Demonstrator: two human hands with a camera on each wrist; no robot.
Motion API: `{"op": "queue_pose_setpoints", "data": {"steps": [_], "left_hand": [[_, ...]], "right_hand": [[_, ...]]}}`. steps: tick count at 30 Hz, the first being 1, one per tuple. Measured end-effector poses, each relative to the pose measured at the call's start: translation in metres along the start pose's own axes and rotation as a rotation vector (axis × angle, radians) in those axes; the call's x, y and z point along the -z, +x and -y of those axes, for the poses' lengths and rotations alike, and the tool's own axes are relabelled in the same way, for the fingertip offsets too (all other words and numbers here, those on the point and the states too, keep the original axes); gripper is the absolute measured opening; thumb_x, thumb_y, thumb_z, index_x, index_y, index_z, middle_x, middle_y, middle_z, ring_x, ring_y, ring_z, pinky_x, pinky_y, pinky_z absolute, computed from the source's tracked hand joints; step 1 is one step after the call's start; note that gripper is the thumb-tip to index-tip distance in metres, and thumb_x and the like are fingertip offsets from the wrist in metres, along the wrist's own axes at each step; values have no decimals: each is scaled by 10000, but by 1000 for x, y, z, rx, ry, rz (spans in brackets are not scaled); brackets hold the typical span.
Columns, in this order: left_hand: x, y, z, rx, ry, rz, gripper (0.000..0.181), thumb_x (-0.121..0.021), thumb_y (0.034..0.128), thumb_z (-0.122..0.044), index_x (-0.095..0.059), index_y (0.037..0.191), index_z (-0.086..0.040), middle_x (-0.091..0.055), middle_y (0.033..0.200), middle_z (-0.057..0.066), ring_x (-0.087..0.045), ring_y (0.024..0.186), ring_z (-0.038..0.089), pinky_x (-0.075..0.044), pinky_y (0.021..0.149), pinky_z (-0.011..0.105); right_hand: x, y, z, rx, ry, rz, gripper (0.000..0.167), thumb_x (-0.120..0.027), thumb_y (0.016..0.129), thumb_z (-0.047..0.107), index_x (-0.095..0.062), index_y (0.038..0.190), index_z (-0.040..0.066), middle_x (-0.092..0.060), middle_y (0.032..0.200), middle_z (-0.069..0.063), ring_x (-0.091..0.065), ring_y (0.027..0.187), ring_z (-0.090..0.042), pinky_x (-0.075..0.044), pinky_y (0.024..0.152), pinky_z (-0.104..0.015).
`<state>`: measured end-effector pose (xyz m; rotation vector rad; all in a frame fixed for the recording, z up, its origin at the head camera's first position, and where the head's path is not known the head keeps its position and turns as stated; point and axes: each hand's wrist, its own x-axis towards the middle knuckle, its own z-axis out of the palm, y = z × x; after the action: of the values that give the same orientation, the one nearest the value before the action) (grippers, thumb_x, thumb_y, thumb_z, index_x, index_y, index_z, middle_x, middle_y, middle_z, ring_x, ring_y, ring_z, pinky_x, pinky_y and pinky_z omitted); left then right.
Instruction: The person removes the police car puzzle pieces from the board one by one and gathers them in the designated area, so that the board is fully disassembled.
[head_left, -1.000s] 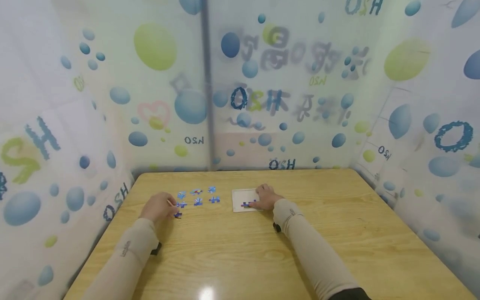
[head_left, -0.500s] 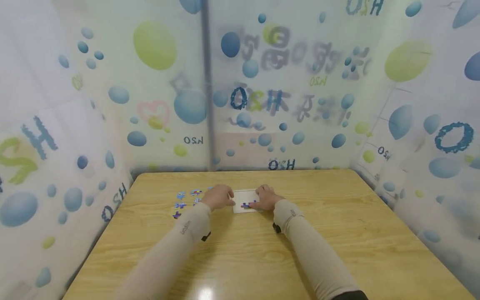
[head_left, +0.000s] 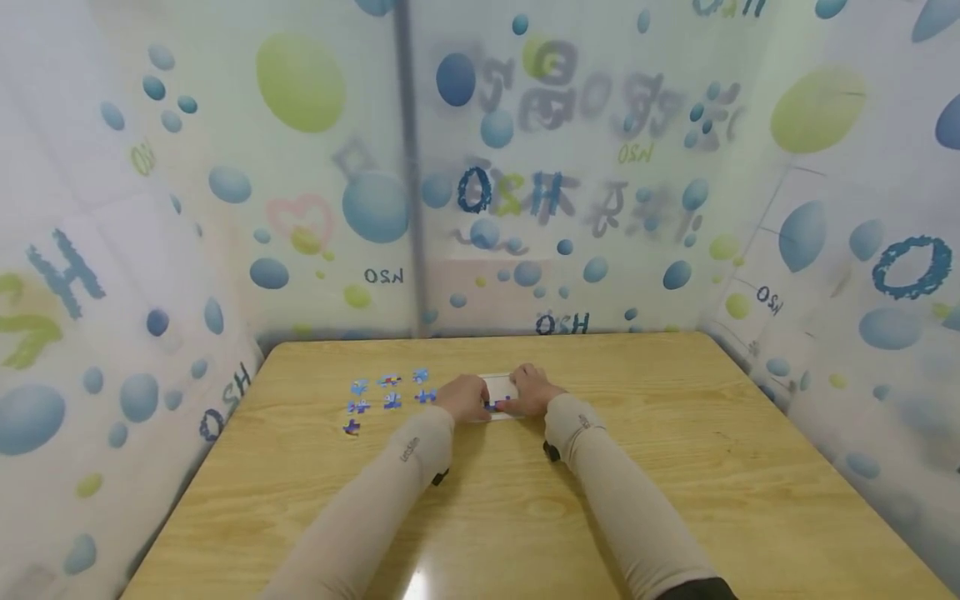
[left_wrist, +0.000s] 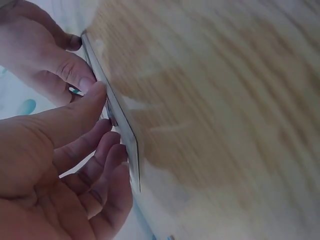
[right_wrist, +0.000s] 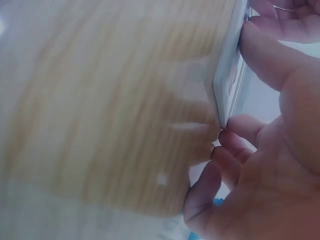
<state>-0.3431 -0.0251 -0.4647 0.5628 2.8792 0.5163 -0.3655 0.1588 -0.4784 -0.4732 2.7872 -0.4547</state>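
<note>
In the head view, a white puzzle tray (head_left: 498, 386) lies on the table with blue-purple pieces (head_left: 504, 403) along its near side. My left hand (head_left: 465, 398) is at the tray's left end, fingers curled, pinching a small puzzle piece (left_wrist: 113, 119) that is mostly hidden. The left thumb and fingertips sit by the near edge. My right hand (head_left: 532, 392) holds the tray's right end, thumb on the near side and fingers around the far corner. Both thumbs nearly meet in the left wrist view. To the left lie several loose blue puzzle pieces (head_left: 392, 401) in rows.
A wooden table (head_left: 637, 467) carries everything. Patterned curtains (head_left: 480, 275) with blue and green dots enclose its back and sides. One loose piece (head_left: 352, 427) lies nearest the front, left of the left forearm (head_left: 375, 500).
The left hand has moved right from the loose pieces to the tray, bringing a puzzle piece with it. The right hand stays on the tray. The head view has tilted slightly.
</note>
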Motion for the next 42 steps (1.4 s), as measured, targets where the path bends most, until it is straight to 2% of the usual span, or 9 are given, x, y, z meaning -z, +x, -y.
{"op": "queue_pose_setpoints", "data": {"steps": [7,16,25,28,31,35,42], "left_hand": [[-4,-2,-2,40,8,4,280,-848,841,-219,-734,1062,-91,-719,1049,34,-654,951,216,-543,887,392],[-2,1,2,-6,-78,20,291,-837,846,-188,-696,1071,-67,-693,1007,32,-626,925,200,-527,904,366],[0,0,1,-14,-220,-25,214,-806,836,-75,-665,997,-63,-681,977,41,-612,876,194,-537,847,359],[-2,2,4,-22,-268,-50,176,-802,845,-64,-671,962,-67,-680,933,32,-613,832,173,-537,777,320],[-3,4,9,-5,-361,-61,153,-801,852,-60,-671,933,-68,-669,893,30,-620,780,155,-533,700,281],[-1,1,16,33,-491,-51,132,-786,869,-44,-673,938,-47,-676,883,44,-656,733,140,-551,653,251],[7,-9,26,55,-565,-29,112,-771,893,-61,-693,966,-28,-695,901,49,-662,730,131,-549,650,241]], "right_hand": [[3,-1,-3,23,11,33,639,-593,1031,359,-391,1500,-25,-308,1551,-225,-308,1407,-392,-281,1194,-499],[4,-2,-7,24,16,10,628,-629,1018,317,-399,1486,-33,-332,1523,-210,-332,1369,-374,-299,1180,-488],[4,-2,-5,20,-29,20,593,-620,1025,318,-415,1471,-15,-334,1522,-208,-337,1368,-367,-308,1172,-476],[4,-3,-4,21,-12,1,581,-632,1020,301,-430,1457,-26,-357,1508,-212,-354,1355,-372,-320,1163,-487],[3,-3,-4,7,-13,-3,596,-626,1021,318,-418,1475,-6,-350,1521,-193,-351,1360,-354,-320,1167,-470],[3,-3,-4,5,-2,-9,602,-636,1015,325,-417,1475,5,-334,1537,-196,-345,1367,-364,-316,1168,-479],[3,-4,-3,2,-2,7,602,-623,1022,327,-405,1491,17,-314,1554,-198,-327,1394,-376,-307,1177,-491]]}}
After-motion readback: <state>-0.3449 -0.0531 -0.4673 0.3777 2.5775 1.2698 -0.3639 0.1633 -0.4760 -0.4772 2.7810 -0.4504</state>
